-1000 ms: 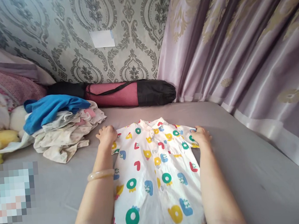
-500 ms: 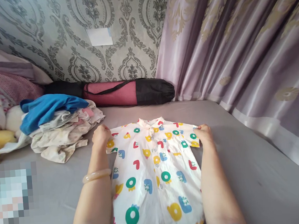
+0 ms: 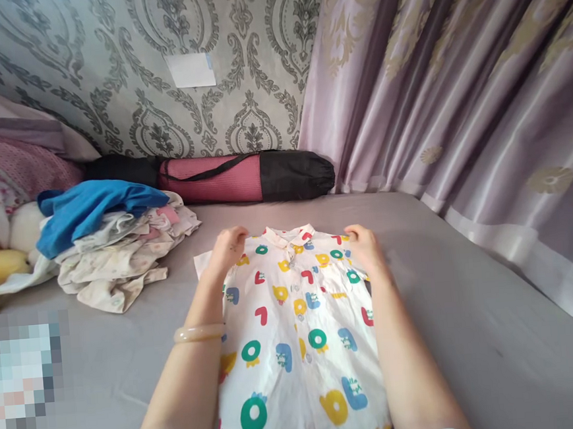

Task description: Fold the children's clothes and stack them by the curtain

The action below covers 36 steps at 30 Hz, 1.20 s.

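Observation:
A small short-sleeved shirt (image 3: 285,327), white with colourful letter prints, lies face up with its collar pointing away from me. My left hand (image 3: 228,251) is closed at the shoulder on the left, fingertips pinched by its upper edge. Beyond that wrist, a plain white bit of the left sleeve sticks out. At the opposite shoulder my right hand (image 3: 364,245) is closed too, its fingertips on the fabric. My right hand and forearm hide most of that sleeve. A pale bangle (image 3: 199,333) circles my left wrist.
The shirt lies on a grey sheet (image 3: 474,332). To the left is a heap of clothes (image 3: 116,254) with a blue garment (image 3: 97,206) on top, beside a yellow plush (image 3: 3,266). A rolled pink mat (image 3: 214,180) lies along the wall; curtains (image 3: 435,84) hang at right.
Both hands have moved inward, from the sleeve ends to the shoulders near the collar. The sleeves have shifted; the body of the shirt lies as before.

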Motion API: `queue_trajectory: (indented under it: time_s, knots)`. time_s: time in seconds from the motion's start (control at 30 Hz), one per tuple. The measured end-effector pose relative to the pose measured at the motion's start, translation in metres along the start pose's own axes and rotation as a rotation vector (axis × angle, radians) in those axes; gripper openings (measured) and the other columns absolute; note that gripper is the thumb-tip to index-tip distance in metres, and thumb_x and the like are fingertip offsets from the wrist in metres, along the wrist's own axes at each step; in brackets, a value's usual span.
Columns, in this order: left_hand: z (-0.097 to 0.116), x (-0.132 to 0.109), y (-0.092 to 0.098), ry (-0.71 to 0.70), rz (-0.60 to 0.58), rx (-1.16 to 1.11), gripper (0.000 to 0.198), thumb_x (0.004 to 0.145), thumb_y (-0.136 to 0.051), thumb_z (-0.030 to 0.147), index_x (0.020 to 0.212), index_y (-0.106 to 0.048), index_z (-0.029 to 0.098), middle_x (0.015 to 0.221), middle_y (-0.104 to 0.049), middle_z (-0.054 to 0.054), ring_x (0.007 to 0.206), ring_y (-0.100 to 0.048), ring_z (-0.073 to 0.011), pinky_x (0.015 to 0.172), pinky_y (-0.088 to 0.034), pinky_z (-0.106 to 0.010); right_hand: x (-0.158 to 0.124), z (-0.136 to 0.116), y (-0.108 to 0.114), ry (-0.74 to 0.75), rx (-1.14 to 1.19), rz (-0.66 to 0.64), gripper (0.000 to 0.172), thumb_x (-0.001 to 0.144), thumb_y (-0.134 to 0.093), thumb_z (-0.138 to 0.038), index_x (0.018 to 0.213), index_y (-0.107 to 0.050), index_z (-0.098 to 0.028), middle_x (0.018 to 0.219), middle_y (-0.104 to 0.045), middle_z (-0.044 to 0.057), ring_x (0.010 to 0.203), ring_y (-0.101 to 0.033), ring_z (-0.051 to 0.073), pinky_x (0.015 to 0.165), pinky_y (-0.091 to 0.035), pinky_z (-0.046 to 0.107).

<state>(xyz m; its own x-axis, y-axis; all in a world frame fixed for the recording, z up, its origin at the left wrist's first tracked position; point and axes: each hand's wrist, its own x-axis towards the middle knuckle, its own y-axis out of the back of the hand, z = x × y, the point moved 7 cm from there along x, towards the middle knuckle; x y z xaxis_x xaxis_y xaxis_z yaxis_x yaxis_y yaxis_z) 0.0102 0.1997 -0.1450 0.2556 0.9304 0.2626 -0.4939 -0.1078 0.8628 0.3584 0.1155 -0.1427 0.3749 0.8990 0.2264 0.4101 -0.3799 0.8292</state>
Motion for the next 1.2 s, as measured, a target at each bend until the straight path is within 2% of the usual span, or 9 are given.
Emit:
queue_trajectory:
  time_s: [0.1, 0.2, 0.37, 0.6, 0.8, 0.9, 0.97, 1.07, 1.2]
  knots:
    - [0.029, 0.001, -0.027, -0.205, -0.060, -0.070, 0.031, 0.086, -0.040, 0.020, 0.095, -0.069, 0.017, 0.097, -0.071, -0.009, 0.091, -0.064, -0.0210, 0.091, -0.048, -0.033, -0.008, -0.039, -0.030, 0.214, 0.079, -0.137, 0.039, 0.090, -0.037, -0.012, 0.114, -0.066, -0.018, 0.118, -0.068, 0.007, 0.109, -0.060, 0.017, 0.097, -0.043, 0.028]
    - [0.036, -0.005, -0.049, -0.252, -0.115, -0.050, 0.030, 0.090, -0.041, 0.025, 0.106, -0.066, 0.016, 0.111, -0.066, -0.012, 0.105, -0.061, -0.0221, 0.097, -0.045, -0.034, -0.024, -0.058, -0.057, 0.297, -0.030, -0.247, 0.043, 0.095, -0.033, -0.020, 0.131, -0.057, -0.017, 0.137, -0.056, 0.010, 0.127, -0.050, 0.019, 0.108, -0.035, 0.030]
    - [0.027, -0.013, -0.065, -0.141, -0.133, 0.131, 0.044, 0.094, -0.039, 0.034, 0.133, -0.050, 0.016, 0.139, -0.050, -0.015, 0.130, -0.045, -0.0260, 0.110, -0.032, -0.042, -0.033, -0.046, -0.083, 0.180, -0.283, -0.322, 0.055, 0.100, -0.024, -0.037, 0.149, -0.035, -0.014, 0.158, -0.026, 0.011, 0.147, -0.017, 0.025, 0.119, -0.009, 0.042]
    - [0.027, -0.017, -0.076, -0.076, -0.213, 0.257, 0.064, 0.098, -0.023, 0.049, 0.147, -0.035, 0.010, 0.155, -0.031, -0.018, 0.143, -0.026, -0.0325, 0.116, -0.018, -0.048, -0.029, -0.041, -0.089, 0.169, -0.328, -0.335, 0.060, 0.099, -0.019, -0.044, 0.151, -0.031, -0.016, 0.160, -0.022, 0.011, 0.148, -0.014, 0.025, 0.119, -0.006, 0.044]
    - [0.041, -0.023, -0.064, -0.113, -0.162, 0.329, 0.061, 0.098, -0.026, 0.046, 0.141, -0.042, 0.006, 0.152, -0.034, -0.023, 0.140, -0.030, -0.0335, 0.114, -0.022, -0.046, -0.032, -0.048, -0.082, 0.173, -0.288, -0.313, 0.057, 0.099, -0.023, -0.040, 0.149, -0.033, -0.015, 0.159, -0.025, 0.011, 0.147, -0.016, 0.025, 0.119, -0.006, 0.045]
    - [0.053, -0.031, -0.049, -0.116, -0.123, 0.372, 0.052, 0.096, -0.034, 0.039, 0.133, -0.049, 0.005, 0.152, -0.032, -0.025, 0.141, -0.029, -0.0344, 0.114, -0.020, -0.047, -0.029, -0.050, -0.073, 0.138, -0.181, -0.391, 0.057, 0.098, -0.028, -0.040, 0.149, -0.034, -0.015, 0.160, -0.021, 0.011, 0.148, -0.013, 0.024, 0.119, -0.005, 0.043]
    - [0.057, -0.040, -0.039, -0.098, -0.159, 0.369, 0.046, 0.093, -0.043, 0.036, 0.129, -0.051, 0.009, 0.152, -0.032, -0.023, 0.140, -0.029, -0.0348, 0.112, -0.023, -0.048, -0.025, -0.048, -0.062, 0.099, -0.024, -0.438, 0.057, 0.098, -0.030, -0.041, 0.149, -0.033, -0.015, 0.160, -0.020, 0.010, 0.147, -0.016, 0.022, 0.119, -0.012, 0.039]
    - [0.050, -0.062, -0.019, -0.013, -0.241, 0.282, 0.046, 0.089, -0.048, 0.036, 0.128, -0.052, 0.014, 0.144, -0.042, -0.020, 0.133, -0.040, -0.0330, 0.107, -0.033, -0.044, -0.023, -0.038, -0.037, 0.048, 0.231, -0.381, 0.053, 0.097, -0.035, -0.037, 0.146, -0.039, -0.016, 0.153, -0.038, 0.011, 0.139, -0.037, 0.020, 0.113, -0.030, 0.034]
    - [0.012, -0.107, 0.014, 0.178, -0.279, 0.049, 0.053, 0.085, -0.050, 0.044, 0.129, -0.050, 0.014, 0.122, -0.061, -0.015, 0.114, -0.058, -0.0272, 0.095, -0.045, -0.035, -0.051, -0.004, -0.005, -0.017, 0.411, -0.295, 0.037, 0.090, -0.048, -0.026, 0.123, -0.060, -0.016, 0.127, -0.064, 0.010, 0.114, -0.060, 0.019, 0.097, -0.047, 0.032]
